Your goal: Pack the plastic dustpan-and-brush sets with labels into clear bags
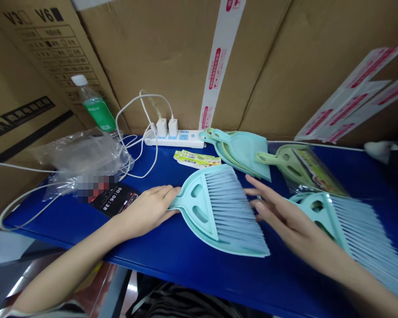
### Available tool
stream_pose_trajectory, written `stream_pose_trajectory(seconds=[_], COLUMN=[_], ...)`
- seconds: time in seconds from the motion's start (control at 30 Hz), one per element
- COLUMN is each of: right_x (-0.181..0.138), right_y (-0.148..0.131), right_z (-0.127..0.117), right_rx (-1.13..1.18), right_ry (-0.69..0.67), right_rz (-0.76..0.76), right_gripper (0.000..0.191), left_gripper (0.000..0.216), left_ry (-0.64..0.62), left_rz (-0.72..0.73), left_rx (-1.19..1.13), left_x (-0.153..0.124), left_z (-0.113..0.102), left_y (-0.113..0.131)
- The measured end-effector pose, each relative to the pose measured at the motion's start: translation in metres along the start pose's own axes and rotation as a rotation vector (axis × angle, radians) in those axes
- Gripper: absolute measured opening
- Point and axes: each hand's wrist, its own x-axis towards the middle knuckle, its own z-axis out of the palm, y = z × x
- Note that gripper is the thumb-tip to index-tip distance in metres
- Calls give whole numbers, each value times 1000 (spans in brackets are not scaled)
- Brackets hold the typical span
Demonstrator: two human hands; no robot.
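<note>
My left hand (155, 207) is closed around the handles of a turquoise hand brush (232, 203) and the matching dustpan (199, 238) beneath it. The brush lies in the pan, its blue-grey bristles pointing right. Just right of the bristles, my right hand (278, 212) has its fingers apart and holds nothing. Another turquoise brush (338, 216) lies under and beyond my right forearm, partly hidden by it. Behind my hands, several turquoise and green dustpans (245, 148) are stacked. A green brush-and-dustpan set in a clear bag (305, 170) lies to their right.
Yellow-green paper labels (197, 160) lie before a white power strip (179, 139) with chargers and loose white cables. At the left are a phone (114, 201), a crumpled plastic bag (86, 152) and a bottle (99, 110). Cardboard (172, 57) stands behind the blue table (182, 269).
</note>
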Motion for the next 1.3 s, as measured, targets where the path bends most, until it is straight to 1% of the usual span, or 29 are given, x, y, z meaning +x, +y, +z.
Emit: stream_pose_trajectory(seconds=[0.07,0.1,0.13,0.17,0.2,0.23,0.27,0.33,0.4,0.5,0.63,0.73,0.8,0.9,1.0,1.07,1.17,1.23,1.3], right_x=[-6,-8,-11,-13,-14,-15,-16,-17,-18,-19,-22,-25,-27,-32,-38,-41,-44,-46,-49], right_y=[-7,-11,-14,-18,-20,-22,-23,-23,-22,-22,-25,-25,-25,-30,-40,-44,-42,-32,-17], right_z=[3,8,14,21,29,36,43,51,54,53,52,50,47,38,22,8,-13,-28,-42], right_rx=[-278,-387,-466,-521,-569,-601,-619,-632,-624,-618,-644,-696,-729,-776,-857,-938,-1098,-1206,-1278], right_ry=[174,232,259,196,95,35,19,0,7,41,114,171,216,279,317,368,478,528,570], right_rz=[-263,-393,-527,-614,-641,-646,-638,-597,-561,-556,-589,-643,-683,-718,-764,-768,-699,-645,-584], right_gripper=[39,32,28,24,22,21,19,16,19,20,18,12,11,18,31,35,34,33,33], left_gripper=[35,36,36,35,33,31,29,27,27,28,31,35,34,35,46,53,55,52,49], left_ry=[78,103,114,115,109,106,107,111,95,35,4,-30,-32,14,32,48,90,124,153], left_rz=[16,27,35,38,39,42,50,76,94,88,99,47,18,3,-84,-135,-159,-133,-93], left_rx=[26,42,55,64,73,82,92,105,98,72,53,64,68,35,-22,-33,10,57,102], left_x=[-4,-5,-6,-7,-6,-6,-5,-3,-2,-2,-1,0,1,1,3,7,24,41,62], left_z=[2,3,4,4,5,6,7,8,8,6,3,-1,-5,-17,-35,-48,-62,-64,-63], left_y=[0,1,3,5,8,11,14,19,23,26,27,26,23,16,9,4,-5,-11,-16])
